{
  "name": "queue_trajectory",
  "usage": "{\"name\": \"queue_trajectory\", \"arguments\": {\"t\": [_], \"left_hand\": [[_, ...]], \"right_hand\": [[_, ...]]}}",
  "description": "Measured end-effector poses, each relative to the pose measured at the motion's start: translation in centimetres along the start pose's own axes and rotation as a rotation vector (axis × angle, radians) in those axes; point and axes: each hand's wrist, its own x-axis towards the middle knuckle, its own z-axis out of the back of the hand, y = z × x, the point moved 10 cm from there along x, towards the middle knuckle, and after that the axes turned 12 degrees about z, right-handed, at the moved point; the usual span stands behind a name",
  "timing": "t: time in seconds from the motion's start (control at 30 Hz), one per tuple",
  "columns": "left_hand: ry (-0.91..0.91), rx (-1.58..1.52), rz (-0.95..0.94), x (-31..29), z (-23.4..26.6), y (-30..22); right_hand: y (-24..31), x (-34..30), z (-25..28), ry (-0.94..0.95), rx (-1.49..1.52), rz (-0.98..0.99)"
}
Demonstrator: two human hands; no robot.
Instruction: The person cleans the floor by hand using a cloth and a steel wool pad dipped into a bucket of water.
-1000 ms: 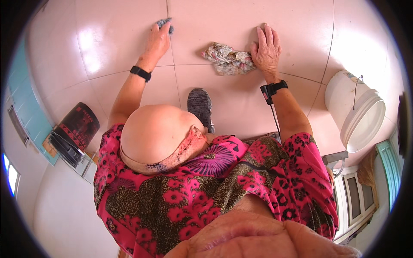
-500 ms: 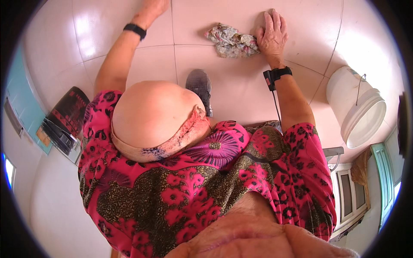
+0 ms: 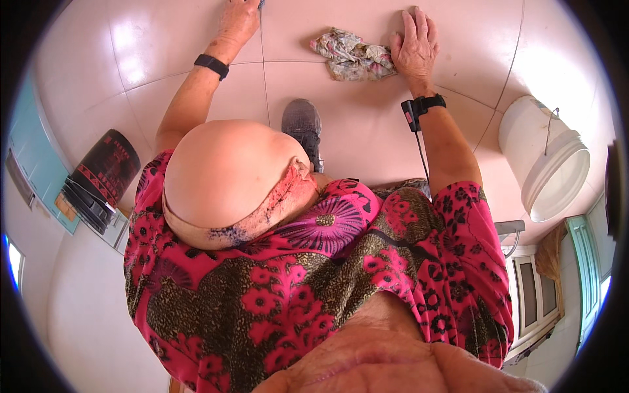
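Note:
My right hand (image 3: 416, 47) lies on the pinkish floor tiles with its fingers stretched out. Next to its thumb side is a crumpled, pale patterned rag (image 3: 354, 55), greyish with reddish specks. At the top edge, left of the rag, my left hand (image 3: 238, 23) has its fingers curled and partly cut off by the picture's edge. A small dark blue bit shows at those fingertips, too little to name. Black bands circle both wrists; the right one (image 3: 422, 106) carries a small box and a cable.
A white bucket (image 3: 544, 157) with a wire handle lies tipped on its side at the right. A dark bucket-like container (image 3: 108, 167) with red markings stands at the left. My bare knee (image 3: 229, 177) and grey shoe (image 3: 302, 124) are between my arms.
My left hand has shifted right and nearer, bringing the dark blue bit at its fingertips into view. My right hand still rests beside the rag. The whole view has tilted slightly.

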Motion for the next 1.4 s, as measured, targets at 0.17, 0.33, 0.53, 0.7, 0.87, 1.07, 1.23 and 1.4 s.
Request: {"name": "queue_trajectory", "arguments": {"t": [0.17, 0.33, 0.53, 0.7, 0.87, 1.07, 1.23, 1.4], "left_hand": [[0.118, -0.064, 0.038, -7.9, -0.7, -1.8], [0.028, -0.107, 0.011, -5.9, -1.1, 0.0], [0.018, 0.019, 0.023, 3.2, 2.6, -2.4], [0.083, -0.084, 0.008, -2.4, 0.5, -0.1], [0.135, -0.123, 0.039, -10.7, -1.6, -1.6], [0.034, -0.087, 0.034, -6.7, -0.2, -1.3], [-0.099, -0.064, -0.021, -0.9, 1.4, -1.6], [0.068, -0.116, 0.076, -6.4, -1.1, -1.8]], "right_hand": [[0.2, -1.4, -0.3, 0.016, -0.011, -0.006], [0.7, -0.7, -0.3, -0.016, -0.006, 0.004], [0.2, -0.9, -0.1, -0.016, 0.037, -0.016], [1.2, 1.1, 0.2, 0.047, 0.048, 0.007], [0.2, 0.1, 0.2, 0.095, 0.071, -0.029], [0.3, -0.4, 0.9, -0.019, 0.042, -0.015], [-0.3, 0.1, 0.3, -0.001, 0.015, -0.014], [-1.1, 0.7, 0.6, -0.014, 0.004, 0.0]]}}
